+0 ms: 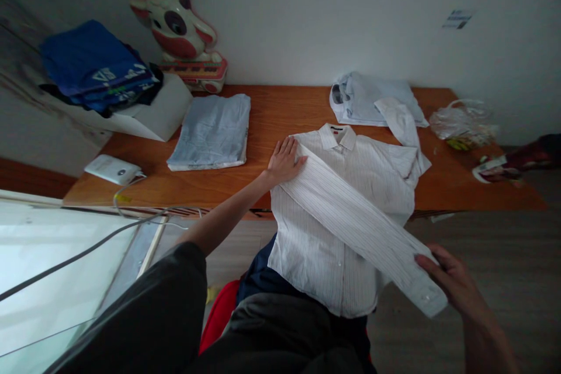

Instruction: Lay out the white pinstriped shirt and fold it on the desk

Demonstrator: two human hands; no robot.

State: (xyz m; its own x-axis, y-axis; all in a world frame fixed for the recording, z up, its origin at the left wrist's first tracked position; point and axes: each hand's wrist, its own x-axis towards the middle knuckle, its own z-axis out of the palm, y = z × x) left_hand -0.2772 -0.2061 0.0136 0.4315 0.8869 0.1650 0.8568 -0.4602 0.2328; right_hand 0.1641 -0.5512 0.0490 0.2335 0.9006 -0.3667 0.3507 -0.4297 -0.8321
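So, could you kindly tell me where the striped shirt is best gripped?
Grip the striped shirt probably by both shoulders, beside the collar, coming from the person's side: the collar lies farthest away, on the table, while the hem extends past its near edge.

Saw a long orange-brown wooden table [284,106]. At its left end, noted a white rounded-rectangular device [111,169] with a cable, near a white box [163,118]. Farther back, found a cream-and-red plastic cow-shaped toy keyboard [193,73]; beside the box, a folded light-blue cloth stack [213,131]. Right of centre, saw a white, thinly striped collared shirt [346,216] hanging partly over the front edge; behind it, a folded pale-blue garment pile [381,99]. Farther right, noticed a clear plastic bag [462,121].
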